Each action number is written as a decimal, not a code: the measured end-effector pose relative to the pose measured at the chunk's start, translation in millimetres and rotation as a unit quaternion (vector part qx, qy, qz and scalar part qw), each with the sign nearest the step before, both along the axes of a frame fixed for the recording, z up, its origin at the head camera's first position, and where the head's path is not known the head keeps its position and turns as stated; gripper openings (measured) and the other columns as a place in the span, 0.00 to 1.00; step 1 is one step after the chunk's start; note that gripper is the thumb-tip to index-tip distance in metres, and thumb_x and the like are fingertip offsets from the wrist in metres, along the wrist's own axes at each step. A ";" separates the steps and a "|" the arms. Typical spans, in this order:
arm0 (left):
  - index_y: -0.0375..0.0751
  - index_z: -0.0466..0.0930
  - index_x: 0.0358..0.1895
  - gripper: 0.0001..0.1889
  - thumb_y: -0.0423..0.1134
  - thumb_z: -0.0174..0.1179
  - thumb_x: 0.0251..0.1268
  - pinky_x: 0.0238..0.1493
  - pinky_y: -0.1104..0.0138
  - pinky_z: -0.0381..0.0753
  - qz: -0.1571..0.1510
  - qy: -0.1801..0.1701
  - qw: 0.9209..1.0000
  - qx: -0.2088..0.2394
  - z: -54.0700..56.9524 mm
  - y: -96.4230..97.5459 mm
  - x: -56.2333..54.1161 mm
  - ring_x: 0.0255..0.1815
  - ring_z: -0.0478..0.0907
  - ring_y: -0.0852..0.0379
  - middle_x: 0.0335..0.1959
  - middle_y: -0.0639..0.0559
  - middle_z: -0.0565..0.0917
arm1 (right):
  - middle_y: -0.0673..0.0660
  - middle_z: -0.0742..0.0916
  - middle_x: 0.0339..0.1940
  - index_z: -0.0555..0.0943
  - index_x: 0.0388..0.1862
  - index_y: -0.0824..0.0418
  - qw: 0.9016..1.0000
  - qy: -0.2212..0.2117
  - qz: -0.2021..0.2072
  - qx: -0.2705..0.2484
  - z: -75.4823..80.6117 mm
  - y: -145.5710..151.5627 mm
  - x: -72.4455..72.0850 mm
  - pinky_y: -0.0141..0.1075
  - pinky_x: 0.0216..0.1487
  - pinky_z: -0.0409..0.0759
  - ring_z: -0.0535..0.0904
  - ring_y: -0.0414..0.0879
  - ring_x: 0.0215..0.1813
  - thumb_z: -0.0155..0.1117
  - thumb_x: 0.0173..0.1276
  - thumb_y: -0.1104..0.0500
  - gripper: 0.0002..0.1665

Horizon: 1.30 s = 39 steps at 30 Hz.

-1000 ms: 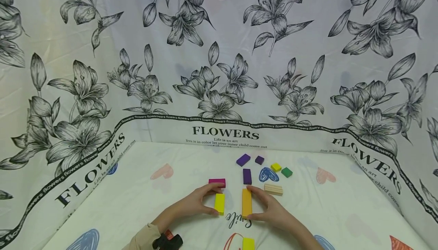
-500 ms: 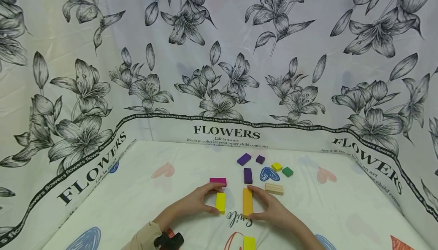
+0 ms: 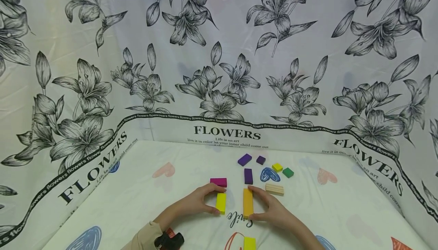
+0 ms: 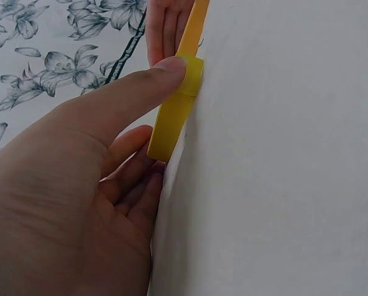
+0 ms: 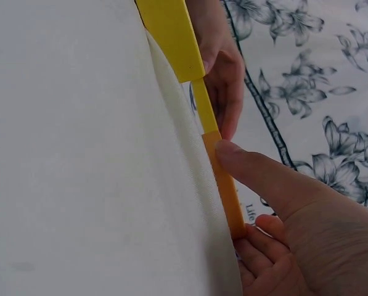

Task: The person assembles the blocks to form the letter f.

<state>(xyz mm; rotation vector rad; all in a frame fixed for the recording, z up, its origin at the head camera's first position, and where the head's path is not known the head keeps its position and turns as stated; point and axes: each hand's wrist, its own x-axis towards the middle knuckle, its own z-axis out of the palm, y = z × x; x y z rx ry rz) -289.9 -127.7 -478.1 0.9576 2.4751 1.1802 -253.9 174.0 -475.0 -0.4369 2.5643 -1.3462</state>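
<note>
My left hand (image 3: 195, 202) holds a yellow block (image 3: 221, 203) lengthwise, thumb at its near end and fingers at the far end. The left wrist view shows the thumb pressed on this yellow block (image 4: 173, 120). To the right, my right hand (image 3: 275, 210) grips a longer orange block (image 3: 248, 203) the same way, with the thumb at its near end. In the right wrist view the orange block (image 5: 224, 185) lies along the cloth under the thumb. A gap of cloth separates the two blocks. A magenta block (image 3: 218, 182) lies just beyond my left fingertips.
Beyond the orange block lie purple blocks (image 3: 248, 176), a small yellow block (image 3: 277, 167) and a green block (image 3: 288, 172). A ridged wooden block (image 3: 274, 189) sits right of them. Another yellow block (image 3: 249, 243) is at the front edge. Flowered curtain (image 3: 219, 86) encloses the white cloth.
</note>
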 end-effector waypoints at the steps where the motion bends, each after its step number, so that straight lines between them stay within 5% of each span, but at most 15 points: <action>1: 0.59 0.72 0.63 0.31 0.51 0.72 0.54 0.75 0.58 0.66 -0.001 0.000 1.000 0.000 -0.1 -0.1 -0.1 0.68 0.70 0.59 0.64 0.65 0.76 | 0.50 0.70 0.75 0.65 0.73 0.42 1.000 0.001 0.000 0.001 -0.2 0.0 -0.1 0.68 0.74 0.52 0.57 0.60 0.78 0.79 0.49 0.45 0.52; 30: 0.56 0.74 0.62 0.30 0.51 0.72 0.54 0.73 0.63 0.69 0.001 -0.006 1.000 0.001 4.9 -1.3 3.3 0.65 0.71 0.60 0.62 0.64 0.77 | 0.51 0.68 0.77 0.64 0.74 0.43 1.000 0.007 0.000 -0.012 -0.8 1.8 0.7 0.67 0.75 0.50 0.54 0.60 0.80 0.78 0.51 0.44 0.53; 39: 0.56 0.74 0.62 0.30 0.50 0.71 0.55 0.73 0.63 0.69 -0.005 -0.008 1.000 0.003 3.9 0.2 2.2 0.65 0.71 0.61 0.62 0.64 0.77 | 0.54 0.67 0.77 0.63 0.75 0.45 0.999 -0.001 -0.024 -0.031 10.9 1.6 5.2 0.67 0.71 0.59 0.54 0.62 0.79 0.77 0.53 0.46 0.52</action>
